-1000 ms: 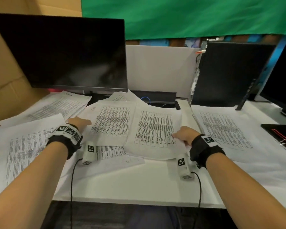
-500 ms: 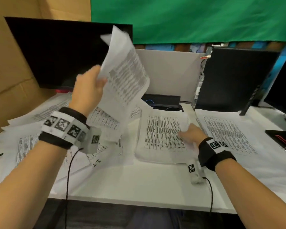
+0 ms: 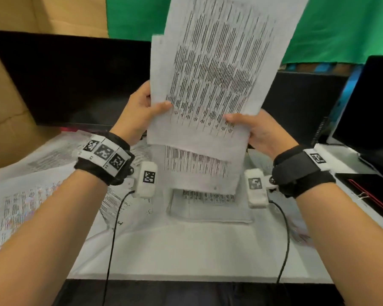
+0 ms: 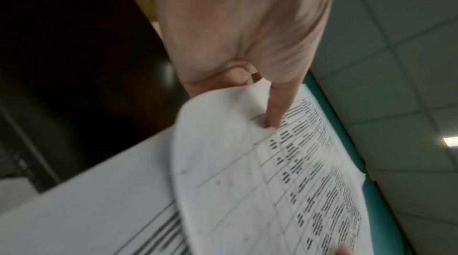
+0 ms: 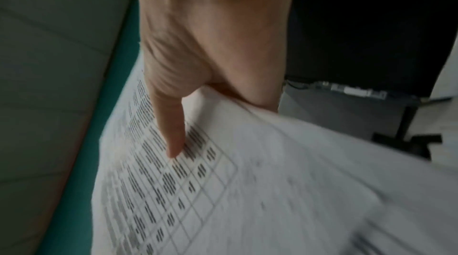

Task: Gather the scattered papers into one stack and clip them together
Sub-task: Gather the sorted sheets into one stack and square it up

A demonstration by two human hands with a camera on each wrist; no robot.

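Note:
Both hands hold printed table sheets (image 3: 217, 80) upright above the desk. My left hand (image 3: 142, 111) pinches their left edge, thumb on the front. My right hand (image 3: 252, 129) pinches the lower right corner the same way. In the left wrist view the thumb (image 4: 275, 110) presses on the sheets (image 4: 272, 180); in the right wrist view the thumb (image 5: 171, 131) lies on the printed page (image 5: 223, 190). A second sheet (image 3: 199, 168) hangs lower behind the front one. More papers lie on the desk: a stack (image 3: 208, 206) below the hands and loose sheets at the left (image 3: 27, 195).
A dark monitor (image 3: 71, 78) stands at the back left, a black computer case (image 3: 301, 102) behind the right hand, another screen (image 3: 372, 111) at far right. A black folder with red lines and a clip (image 3: 372, 193) lies on the right. Cardboard (image 3: 7, 85) walls the left.
My left hand has carried its lifted sheet to the middle. My right hand has left the desk and taken hold of paper, and both hands now hold sheets upright together.

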